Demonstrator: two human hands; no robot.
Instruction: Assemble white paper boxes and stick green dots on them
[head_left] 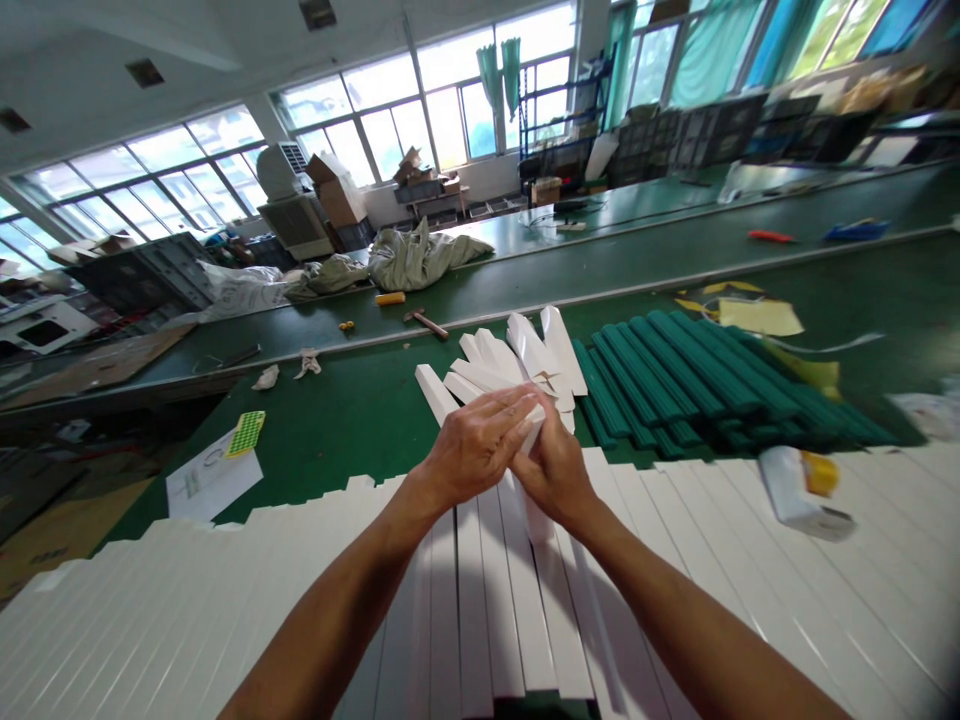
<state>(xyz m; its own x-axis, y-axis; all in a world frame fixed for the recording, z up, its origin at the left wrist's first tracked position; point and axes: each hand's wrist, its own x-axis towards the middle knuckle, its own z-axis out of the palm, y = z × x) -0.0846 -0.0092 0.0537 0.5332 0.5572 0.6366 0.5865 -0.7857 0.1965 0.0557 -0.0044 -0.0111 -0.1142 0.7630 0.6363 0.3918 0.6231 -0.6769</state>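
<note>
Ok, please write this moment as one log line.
left hand: at white carton's end; right hand: holding same carton; beyond: loose cartons; right: green ribbed pieces

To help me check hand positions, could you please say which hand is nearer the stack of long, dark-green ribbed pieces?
Right. The right hand is just left of the dark-green stack in view; the left hand is farther left, beyond it.

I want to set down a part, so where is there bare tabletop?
Bare green tabletop shows between the white sheet and the fanned white pieces, beyond the long white strips; more on the bench behind, between hammer and red object. Crowded: around the left hand and right hand, and at the ridged green bars.
</note>
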